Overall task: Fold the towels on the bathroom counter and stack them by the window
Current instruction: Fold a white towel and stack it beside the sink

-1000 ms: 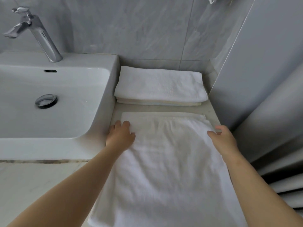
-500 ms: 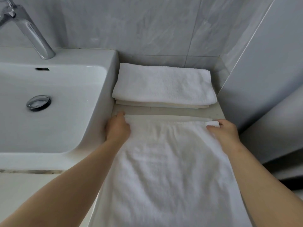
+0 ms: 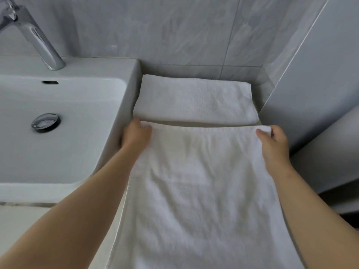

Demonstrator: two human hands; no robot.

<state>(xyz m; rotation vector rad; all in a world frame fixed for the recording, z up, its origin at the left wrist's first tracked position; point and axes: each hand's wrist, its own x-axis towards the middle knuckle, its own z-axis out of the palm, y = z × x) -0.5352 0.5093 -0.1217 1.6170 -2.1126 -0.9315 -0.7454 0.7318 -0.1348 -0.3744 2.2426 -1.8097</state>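
From the head camera, a big white towel (image 3: 204, 191) lies open and flat on the counter (image 3: 23, 220), just right of the sink (image 3: 128, 105). Its near end runs out of the picture at the bottom. The left hand (image 3: 136, 135) pinches the far left corner. The right hand (image 3: 272, 140) pinches the far right corner, with its thumb on top. Just behind the far edge sits a neat pile of folded towels (image 3: 194, 100), pushed against the wall.

The step looks like the first fold. To do it well, I think both hands should lift together at the same height, so the far edge stays straight. Then they should bring it toward the body and lay corner on corner. The towel has some wrinkles in the middle, so it may need a smoothing after. Lift gently, or the edge could bump the neat pile.
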